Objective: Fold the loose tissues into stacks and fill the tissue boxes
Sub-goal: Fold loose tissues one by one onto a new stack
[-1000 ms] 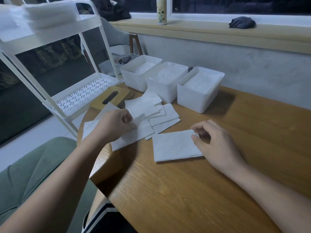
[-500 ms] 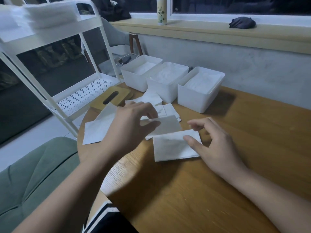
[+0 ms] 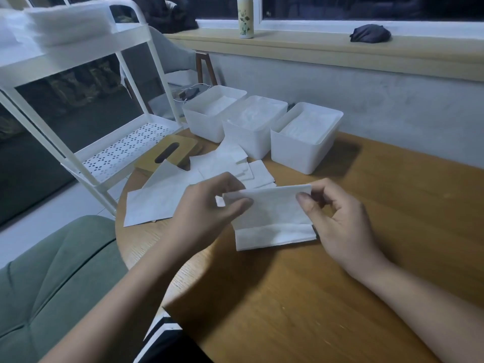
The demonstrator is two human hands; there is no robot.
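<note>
A white tissue [image 3: 272, 208] is held up between both hands, just above a folded tissue [image 3: 275, 237] lying on the wooden table [image 3: 340, 297]. My left hand [image 3: 209, 208] pinches its left edge and my right hand [image 3: 337, 221] pinches its right edge. Several loose tissues [image 3: 167, 197] lie spread on the table behind my left hand. Three white tissue boxes [image 3: 303, 142] stand in a row at the back, each holding tissues.
A wooden box lid with a slot [image 3: 167, 155] lies at the table's left edge. A white shelf cart [image 3: 86, 106] stands to the left with stacked tissues [image 3: 68, 22] on top. A green cushion [image 3: 52, 284] is at lower left.
My left hand lifted one tissue from the loose pile and carried it right over the folded tissue. My right hand rose from the folded tissue and took the lifted sheet's right edge.
</note>
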